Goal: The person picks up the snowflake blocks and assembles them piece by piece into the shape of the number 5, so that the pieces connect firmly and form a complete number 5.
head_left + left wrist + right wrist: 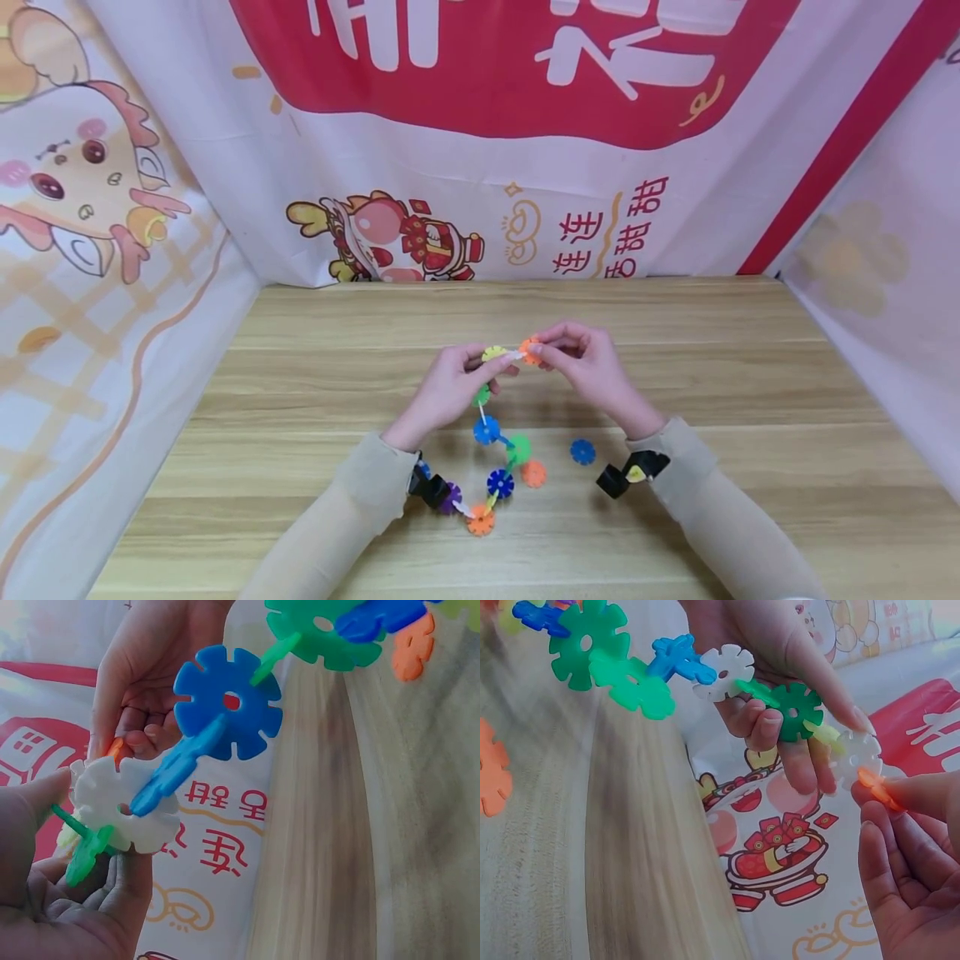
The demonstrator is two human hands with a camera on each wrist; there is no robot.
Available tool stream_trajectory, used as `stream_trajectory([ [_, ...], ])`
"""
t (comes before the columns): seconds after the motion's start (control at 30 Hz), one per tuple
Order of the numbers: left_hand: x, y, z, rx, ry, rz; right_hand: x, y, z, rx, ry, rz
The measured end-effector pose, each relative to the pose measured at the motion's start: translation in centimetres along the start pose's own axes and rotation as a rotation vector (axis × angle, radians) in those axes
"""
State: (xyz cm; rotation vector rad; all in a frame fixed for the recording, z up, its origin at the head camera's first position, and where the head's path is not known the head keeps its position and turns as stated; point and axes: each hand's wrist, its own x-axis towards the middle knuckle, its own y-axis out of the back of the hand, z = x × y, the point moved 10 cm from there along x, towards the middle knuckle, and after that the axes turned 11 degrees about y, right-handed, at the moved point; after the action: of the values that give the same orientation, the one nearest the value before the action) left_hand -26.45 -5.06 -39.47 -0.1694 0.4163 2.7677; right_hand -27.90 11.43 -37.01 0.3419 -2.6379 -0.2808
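Observation:
A chain of slotted snowflake discs hangs from my left hand point(450, 387) and trails onto the table. In the right wrist view, the left thumb and fingers hold the chain near its end, at a white disc point(847, 759). Beside that come a yellow disc point(495, 354) and a green disc point(799, 712). My right hand point(588, 362) pinches an orange disc point(880, 789), whose edge meets the white disc; whether it sits in a slot I cannot tell. Further along are a blue disc point(486, 430), a dark blue disc point(500, 483) and another orange disc point(481, 520).
A separate blue disc point(582, 452) lies on the wooden table point(750, 375) near the right wrist. Another orange disc point(534, 473) lies close beside the chain. Printed cloth point(450, 167) stands behind the table and at both sides. The left forearm partly covers the chain's far end.

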Motion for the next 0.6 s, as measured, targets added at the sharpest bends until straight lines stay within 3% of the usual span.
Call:
stream_trajectory([
  [0.23, 0.3, -0.2, -0.1, -0.04, -0.002, -0.021, -0.1, -0.3, 0.4, 0.015, -0.021, -0.028],
  [0.43, 0.3, 1.5, -0.1, -0.107, -0.022, 0.041, -1.1, 0.3, 1.2, -0.012, -0.059, -0.047],
  [0.5, 0.2, 2.1, 0.1, -0.121, -0.023, 0.061, -1.9, -0.1, 1.9, -0.038, -0.08, -0.1],
  [0.6, 0.2, 2.7, 0.2, -0.147, -0.02, 0.087, -3.6, -1.5, 2.8, -0.094, -0.097, -0.253],
])
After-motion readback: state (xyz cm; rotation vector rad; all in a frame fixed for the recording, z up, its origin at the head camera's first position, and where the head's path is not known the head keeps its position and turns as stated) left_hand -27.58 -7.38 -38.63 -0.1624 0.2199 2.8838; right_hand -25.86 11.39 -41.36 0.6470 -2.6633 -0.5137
